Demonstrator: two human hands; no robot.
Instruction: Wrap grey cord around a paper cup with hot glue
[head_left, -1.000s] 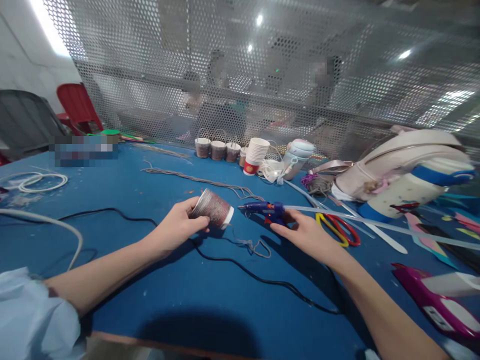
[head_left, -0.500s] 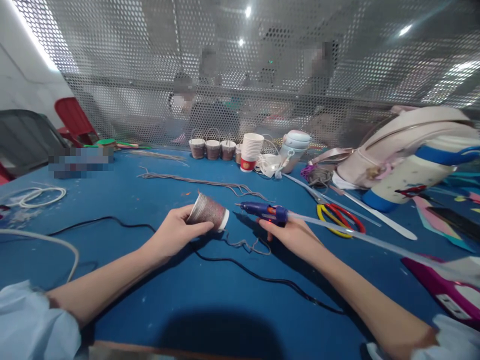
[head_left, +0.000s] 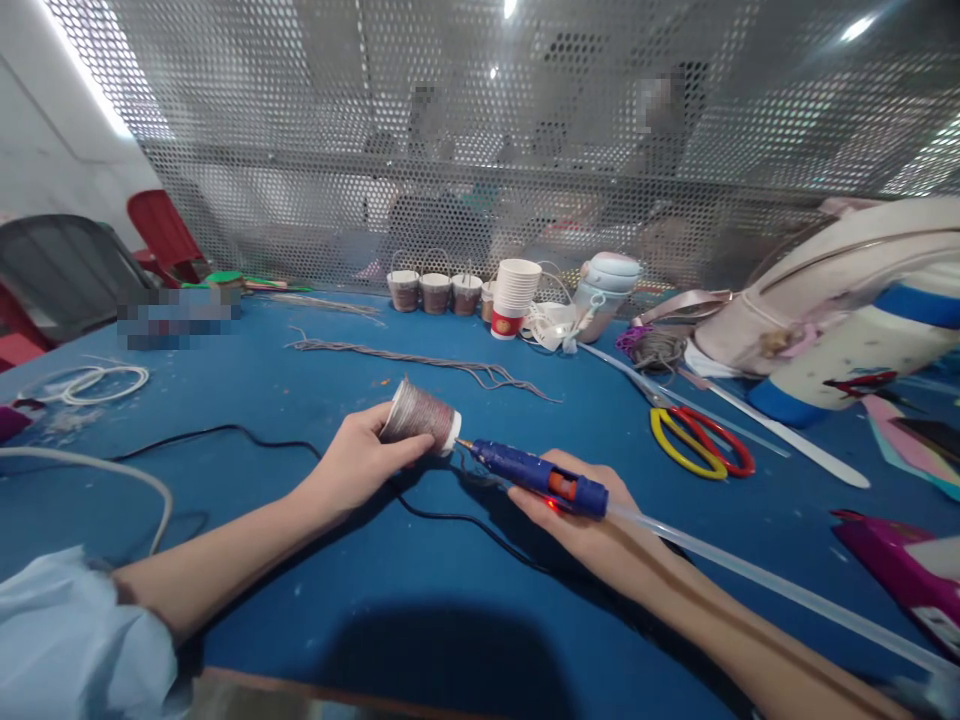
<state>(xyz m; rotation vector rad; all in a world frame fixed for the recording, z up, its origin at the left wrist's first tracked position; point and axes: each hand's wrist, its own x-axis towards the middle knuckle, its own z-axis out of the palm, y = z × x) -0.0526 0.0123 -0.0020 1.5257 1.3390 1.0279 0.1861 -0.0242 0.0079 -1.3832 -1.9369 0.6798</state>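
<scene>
My left hand is closed around a paper cup wound with grey-brown cord, tilted so that a bare white band faces right. Fingers wrapped, my right hand grips a blue glue gun with a red light glowing near its trigger. The gun's nozzle is at the cup's white band; whether it touches I cannot tell. A long clear glue stick sticks out of the gun's back. The loose cord below the cup is mostly hidden behind the gun and hand.
Lengths of cord lie beyond the cup. Several cord-wrapped cups, a stack of paper cups and a pale bottle stand at the back. Scissors and a bag are at right. A black cable crosses the table.
My right hand has brought the glue gun left and turned it, so its nozzle has come from a gap away up to the cup's white band. My left hand still holds the cup.
</scene>
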